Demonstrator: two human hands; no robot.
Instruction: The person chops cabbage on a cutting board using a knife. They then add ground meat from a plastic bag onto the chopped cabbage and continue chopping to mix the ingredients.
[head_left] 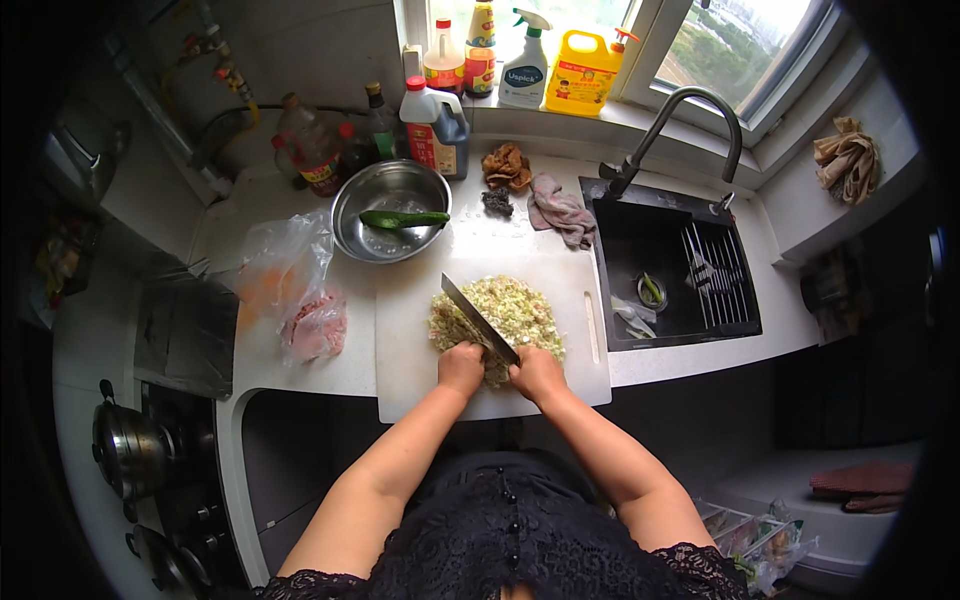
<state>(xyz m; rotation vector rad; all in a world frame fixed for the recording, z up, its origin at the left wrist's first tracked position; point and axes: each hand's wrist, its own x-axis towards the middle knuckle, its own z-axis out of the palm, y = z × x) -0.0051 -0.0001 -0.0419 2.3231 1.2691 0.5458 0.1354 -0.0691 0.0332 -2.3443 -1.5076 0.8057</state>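
Observation:
My right hand [537, 374] grips the handle of a kitchen knife [477, 315]; its long blade slants away to the far left across finely chopped pale green vegetable [522, 305]. The pile is spread over a white cutting board [400, 345]. My left hand [461, 369] is closed at the near left edge of the pile, beside the blade; what its curled fingers hold, if anything, is hidden. Behind the board, to the left, stands a steel bowl [350, 238] with a green cucumber-like vegetable [405, 219] in it.
Left of the board lies a clear plastic bag [315, 328] of pinkish minced meat. A black sink [640, 250] with a tall faucet [690, 93] is at the right. A crumpled cloth [562, 211] and several bottles, including a blue-labelled jug [434, 135], stand or lie behind.

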